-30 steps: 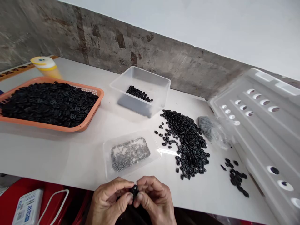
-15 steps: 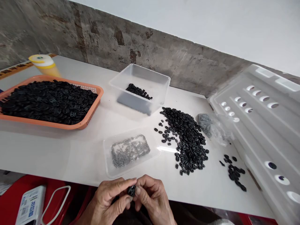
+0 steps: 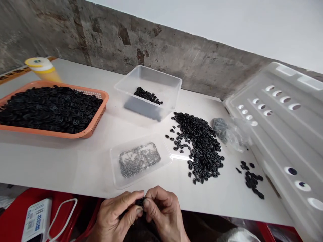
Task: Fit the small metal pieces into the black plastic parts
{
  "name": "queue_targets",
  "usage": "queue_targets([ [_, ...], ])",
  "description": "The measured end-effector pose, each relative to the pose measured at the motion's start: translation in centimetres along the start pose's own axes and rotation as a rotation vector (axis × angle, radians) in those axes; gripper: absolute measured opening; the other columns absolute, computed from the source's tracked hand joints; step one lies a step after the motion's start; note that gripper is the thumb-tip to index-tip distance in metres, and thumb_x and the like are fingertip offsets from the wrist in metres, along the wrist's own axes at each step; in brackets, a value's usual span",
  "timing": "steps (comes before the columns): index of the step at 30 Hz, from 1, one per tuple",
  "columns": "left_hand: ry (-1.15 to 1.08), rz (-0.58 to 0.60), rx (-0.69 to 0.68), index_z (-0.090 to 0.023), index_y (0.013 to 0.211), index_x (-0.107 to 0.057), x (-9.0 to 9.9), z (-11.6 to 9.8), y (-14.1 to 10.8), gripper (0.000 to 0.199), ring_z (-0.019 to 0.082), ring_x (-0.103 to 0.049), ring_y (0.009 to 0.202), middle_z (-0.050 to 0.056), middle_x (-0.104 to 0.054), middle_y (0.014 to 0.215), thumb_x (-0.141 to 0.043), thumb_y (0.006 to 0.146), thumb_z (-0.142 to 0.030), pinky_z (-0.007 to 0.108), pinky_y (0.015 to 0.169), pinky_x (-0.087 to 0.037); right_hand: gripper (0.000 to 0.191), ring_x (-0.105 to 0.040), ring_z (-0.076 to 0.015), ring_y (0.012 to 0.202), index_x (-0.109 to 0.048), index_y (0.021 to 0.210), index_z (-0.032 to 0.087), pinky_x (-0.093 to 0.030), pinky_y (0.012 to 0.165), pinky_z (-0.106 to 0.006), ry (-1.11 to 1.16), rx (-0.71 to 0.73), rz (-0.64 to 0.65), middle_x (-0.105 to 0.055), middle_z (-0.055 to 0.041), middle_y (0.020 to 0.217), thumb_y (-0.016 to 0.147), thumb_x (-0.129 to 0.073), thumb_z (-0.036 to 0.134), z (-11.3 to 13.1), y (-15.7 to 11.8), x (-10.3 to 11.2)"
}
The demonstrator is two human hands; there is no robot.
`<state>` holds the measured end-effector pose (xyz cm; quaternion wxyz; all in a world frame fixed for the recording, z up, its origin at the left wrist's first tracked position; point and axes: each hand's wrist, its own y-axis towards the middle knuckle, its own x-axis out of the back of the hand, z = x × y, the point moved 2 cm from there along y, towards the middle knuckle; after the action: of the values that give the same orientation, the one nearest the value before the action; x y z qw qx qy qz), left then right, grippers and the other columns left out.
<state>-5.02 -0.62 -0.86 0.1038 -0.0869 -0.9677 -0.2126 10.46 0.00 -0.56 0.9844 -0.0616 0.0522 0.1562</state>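
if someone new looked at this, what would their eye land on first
Probably the bright orange basket at the left, heaped with black parts, the strongest colour on the white table. Next would come the loose pile of small black pieces right of centre. At the bottom middle, the left hand and right hand meet around a small dark piece.

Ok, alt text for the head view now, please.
Left hand and right hand pinch a small black part at the near edge of a white table. Beyond are a tray of metal pieces, a pile of black parts, a clear bin and a heaped orange basket.
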Motion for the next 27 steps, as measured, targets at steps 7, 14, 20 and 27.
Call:
queue_targets([
  [7, -0.320, 0.138, 0.183, -0.032, 0.120, -0.065, 0.2, 0.4, 0.5, 0.042, 0.004, -0.064, 0.059, -0.001, -0.067, 0.070, -0.055, 0.087, -0.008, 0.009, 0.058, -0.055, 0.048, -0.049, -0.0012, 0.049, -0.048, 0.075, 0.006, -0.036, 0.047, -0.007, 0.271, -0.159, 0.132, -0.053, -0.0018, 0.061, 0.078, -0.070, 0.048, -0.4, 0.7, 0.4],
  [14, -0.574, 0.138, 0.529, -0.023, 0.113, -0.071, 0.1, 2.0, -0.3, 0.029, 0.005, -0.062, 0.055, 0.003, -0.066, 0.066, -0.061, 0.087, -0.031, 0.011, 0.053, -0.051, 0.038, -0.054, -0.0034, 0.060, -0.052, 0.088, 0.006, -0.043, 0.057, -0.011, 0.250, -0.106, 0.161, -0.060, -0.0062, 0.074, 0.081, -0.070, 0.039, -0.9, 0.6, 0.6],
  [20, -0.701, 0.136, 0.749, -0.013, 0.122, -0.062, 0.1, 2.3, -0.5, 0.047, 0.004, -0.057, 0.047, 0.000, -0.062, 0.063, -0.065, 0.083, -0.039, 0.010, 0.046, -0.041, 0.030, -0.053, -0.0034, 0.070, -0.061, 0.103, 0.012, -0.041, 0.069, -0.013, 0.102, 0.046, 0.147, -0.054, -0.0004, 0.074, 0.081, -0.071, 0.029, -0.6, 0.0, 1.0],
  [27, -0.703, 0.205, 0.779, -0.020, 0.144, -0.034, -0.1, 2.0, -0.4, 0.069, 0.003, -0.053, 0.044, -0.003, -0.060, 0.067, -0.062, 0.082, -0.028, 0.010, 0.044, -0.039, 0.039, -0.049, -0.0035, 0.067, -0.067, 0.114, 0.017, -0.040, 0.070, -0.013, -0.183, 0.119, 0.189, -0.061, -0.0021, 0.079, 0.080, -0.072, 0.034, 0.0, -0.1, 0.4],
])
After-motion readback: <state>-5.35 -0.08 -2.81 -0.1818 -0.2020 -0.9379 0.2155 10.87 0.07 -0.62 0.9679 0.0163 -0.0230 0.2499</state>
